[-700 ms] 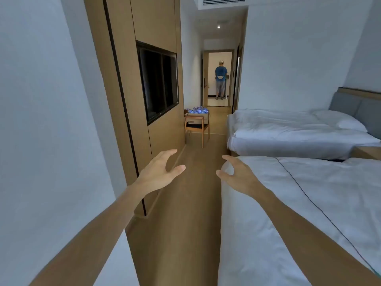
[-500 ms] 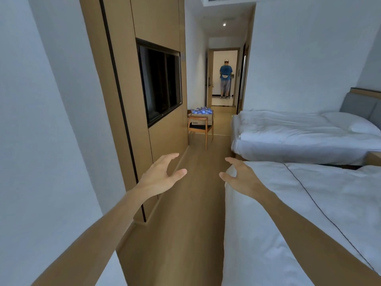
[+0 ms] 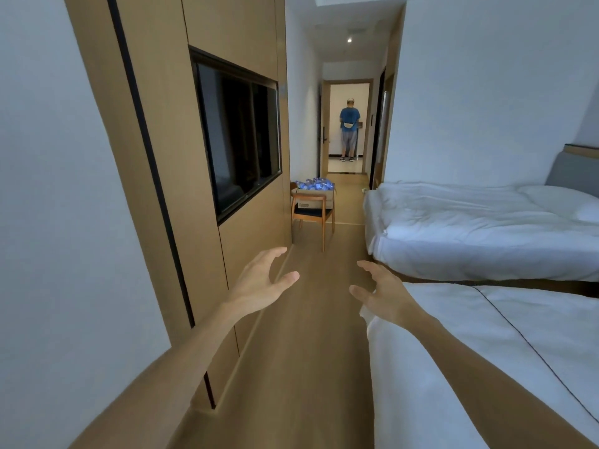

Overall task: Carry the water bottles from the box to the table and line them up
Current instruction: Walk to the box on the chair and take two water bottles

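Both our hands are out in front of us with nothing in them: the left hand [image 3: 259, 283] has its fingers spread and loosely bent, the right hand [image 3: 384, 294] likewise relaxed, palms turned toward each other.

The water bottles [image 3: 315, 184] lie straight ahead of both hands and well apart from them, down the wooden floor [image 3: 311, 335], heaped blue in a cardboard box [image 3: 316, 199] that sits on the seat of a wooden chair [image 3: 311, 215] against the cabinet wall [image 3: 246, 241]. From our grip the box lies ahead and between the two hands, a touch nearer the left hand's line, so we judge the left has the shorter reach once we close the gap.

How the bottles' long axes lie we cannot tell; they are too small from here.

The near bed [image 3: 486, 367] flanks our right arm. No table shows in view.
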